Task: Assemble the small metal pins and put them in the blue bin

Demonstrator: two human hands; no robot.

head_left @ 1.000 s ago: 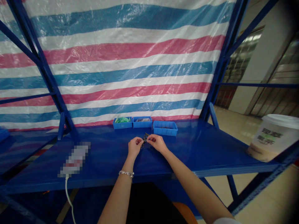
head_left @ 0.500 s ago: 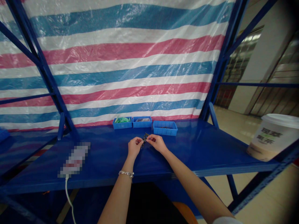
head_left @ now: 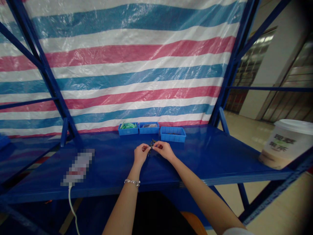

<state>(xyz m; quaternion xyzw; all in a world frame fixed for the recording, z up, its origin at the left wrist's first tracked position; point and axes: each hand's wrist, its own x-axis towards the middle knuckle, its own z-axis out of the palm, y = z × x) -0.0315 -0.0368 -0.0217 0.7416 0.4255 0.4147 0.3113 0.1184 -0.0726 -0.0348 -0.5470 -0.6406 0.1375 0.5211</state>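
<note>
My left hand (head_left: 141, 153) and my right hand (head_left: 165, 149) meet above the middle of the blue table, fingertips pinched close together. Between them is something small and dark, too small to name. A little pile of thin dark pieces, like screws or pins (head_left: 152, 142), lies just beyond and beneath the fingertips. Behind the hands stand three blue bins: one with green pieces (head_left: 128, 126), one with greyish pieces (head_left: 149, 125), and one at the right with a few small dark pieces (head_left: 173, 134).
A pixelated flat object (head_left: 77, 168) with a white cable (head_left: 71, 205) lies at the left of the table (head_left: 215, 153). A drink cup (head_left: 286, 143) stands near the right edge. Blue frame posts (head_left: 221, 88) and a striped plastic sheet (head_left: 137, 75) bound the back.
Both hands stay in nearly the same place, with the fingertips drawn very slightly closer together. The bins and the pile have not visibly moved.
</note>
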